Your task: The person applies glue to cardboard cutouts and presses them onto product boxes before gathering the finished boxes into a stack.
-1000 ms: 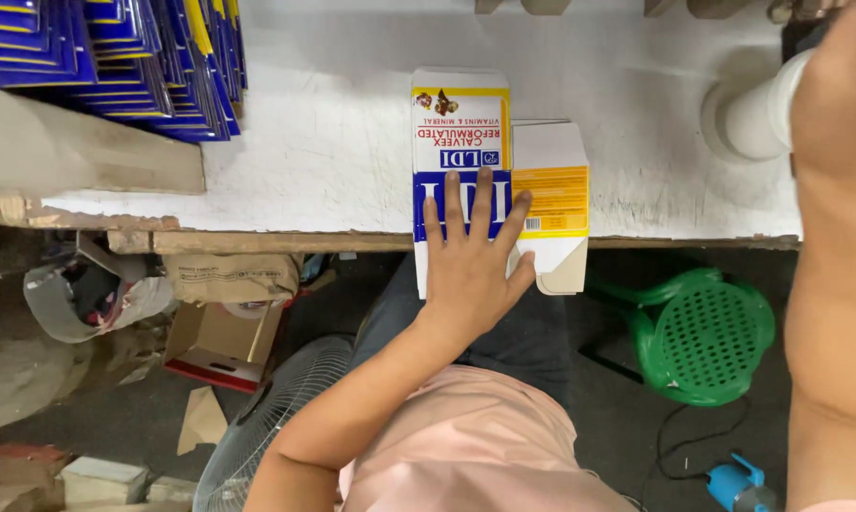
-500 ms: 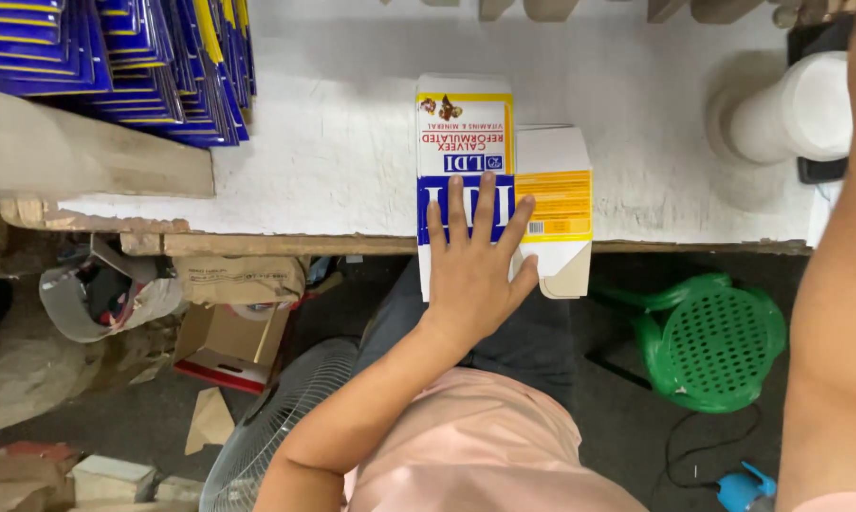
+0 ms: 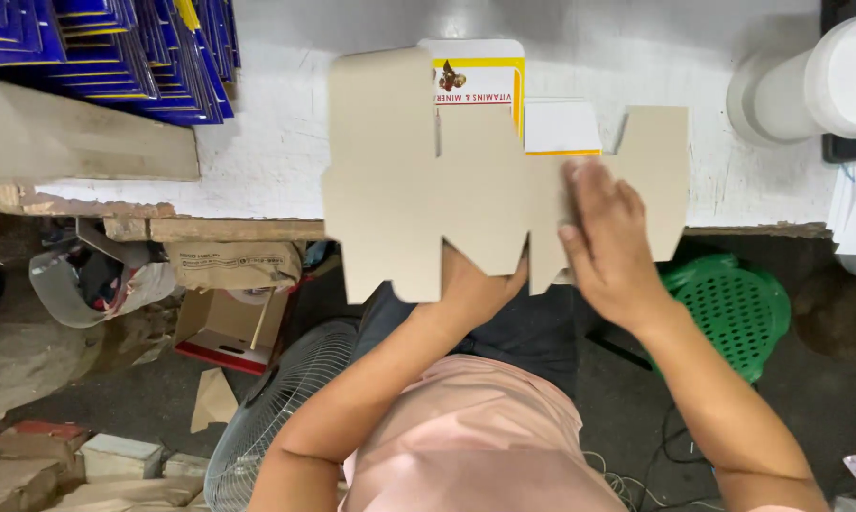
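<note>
The flat carton blank (image 3: pixel 428 180) at frame centre, pressed under the spread right hand (image 3: pixel 608 242) and propped by the half-hidden left hand (image 3: pixel 475 284), whose grip cannot be told, could be creased or slid off the table (image 3: pixel 285 142) edge.

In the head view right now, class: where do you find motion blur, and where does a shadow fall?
Head view: right hand blurs at the fingertips over the flat cardboard blank; the white roll casts a soft shadow leftward on the white table; the rest is sharp.
</note>
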